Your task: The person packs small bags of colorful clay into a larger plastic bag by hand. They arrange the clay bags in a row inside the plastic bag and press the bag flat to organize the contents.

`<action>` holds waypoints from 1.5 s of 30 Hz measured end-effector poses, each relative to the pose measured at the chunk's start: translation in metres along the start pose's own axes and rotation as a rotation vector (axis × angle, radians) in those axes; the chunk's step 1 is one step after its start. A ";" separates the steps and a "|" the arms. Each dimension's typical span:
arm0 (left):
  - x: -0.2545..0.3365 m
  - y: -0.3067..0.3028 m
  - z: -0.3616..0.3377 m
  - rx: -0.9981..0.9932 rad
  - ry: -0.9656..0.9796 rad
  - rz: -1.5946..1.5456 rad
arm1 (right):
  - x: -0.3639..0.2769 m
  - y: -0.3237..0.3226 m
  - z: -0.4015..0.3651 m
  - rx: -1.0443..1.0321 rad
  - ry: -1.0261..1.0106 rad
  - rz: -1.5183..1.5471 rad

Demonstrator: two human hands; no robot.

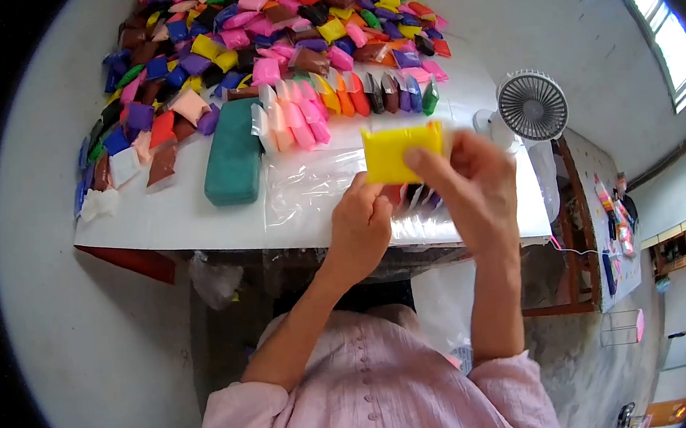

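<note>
Between the thumb and fingers of my right hand [480,184] is a soft yellow packet [399,156], lifted over the front of the table; the hand is slightly blurred. My left hand [361,222] is at the table's front edge with its fingers curled. Close beside those fingers, a red packet [393,193] and some dark packets show partly behind the right hand. What the left fingers grip, if anything, is hidden. A clear plastic bag [305,186] lies flat left of my hands. Behind it stands a row of colored packets, with pink packets [295,124] at its left end.
A large heap of multicolored packets [267,70] covers the back and left of the white table [177,225]. A green box-shaped block [232,162] stands left of the row. At the right is a small fan [533,107]. A crumpled white tissue [100,204] lies far left.
</note>
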State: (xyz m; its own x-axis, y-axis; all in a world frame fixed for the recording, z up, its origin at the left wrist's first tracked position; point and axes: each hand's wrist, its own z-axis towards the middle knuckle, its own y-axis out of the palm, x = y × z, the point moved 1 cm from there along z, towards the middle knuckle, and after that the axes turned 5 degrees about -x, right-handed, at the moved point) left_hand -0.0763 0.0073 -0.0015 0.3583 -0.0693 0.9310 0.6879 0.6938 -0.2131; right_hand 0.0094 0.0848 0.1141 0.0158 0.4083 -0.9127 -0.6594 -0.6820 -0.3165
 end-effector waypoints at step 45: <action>0.003 -0.006 -0.023 0.354 0.005 0.141 | 0.091 0.058 -0.062 0.392 -0.259 -0.787</action>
State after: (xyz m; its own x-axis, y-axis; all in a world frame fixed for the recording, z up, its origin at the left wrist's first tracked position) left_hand -0.0648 -0.0140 -0.0039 0.4373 0.0417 0.8983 0.3716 0.9013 -0.2227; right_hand 0.0185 0.0446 -0.0031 0.4307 0.8233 -0.3698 -0.7384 0.0859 -0.6689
